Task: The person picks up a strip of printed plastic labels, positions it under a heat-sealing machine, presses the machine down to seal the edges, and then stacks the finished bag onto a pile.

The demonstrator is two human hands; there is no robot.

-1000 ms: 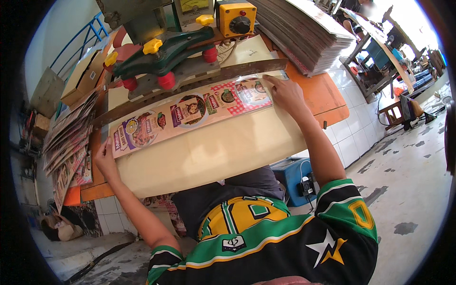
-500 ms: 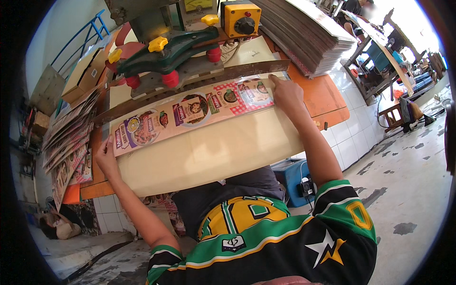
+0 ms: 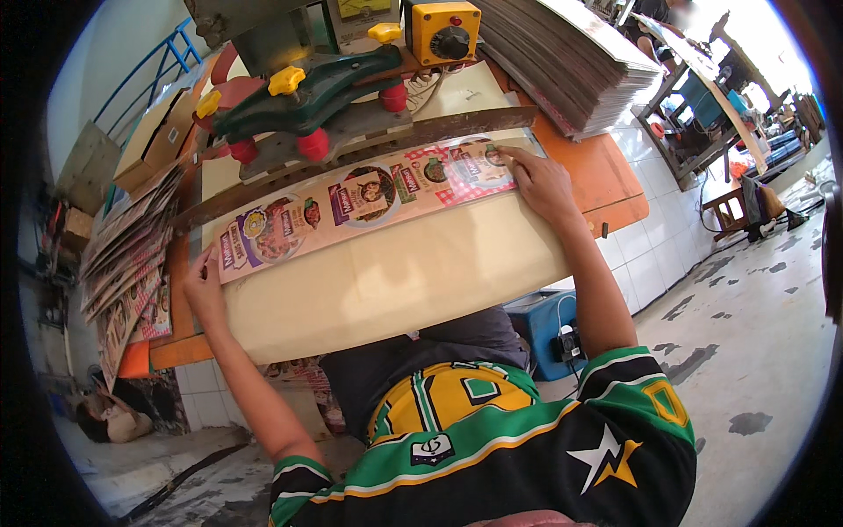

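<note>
Cream sheet spreads nearest the body, on the near side of the metal bar, with its front edge reaching out over the lap; a nudge from a leg or forearm could shift it and carry its load askew. Farther in, close along the bar's near side, the printed strip lies lengthwise on the sheet. Because only its two ends are steadied, an uneven push could skew it to the bar, and its glossy face might let it slip under a fingertip. Should the bar or the parts above it come down, fingers resting so close to it could be pinched.

Short of the bar's left end, the left hand points forward, its fingertips at the strip's left end; whether they pinch the edge or merely push on it, the view does not settle. Just short of the bar's right end, the right hand lays an outstretched index finger on the strip's right end, the other fingers curled under; whether its thumb grips too cannot be told. Both arms spread wide, forearms slanting toward the bar.

Beyond the bar stands a green bracket with yellow knobs; farther back sits a yellow control box.
</note>
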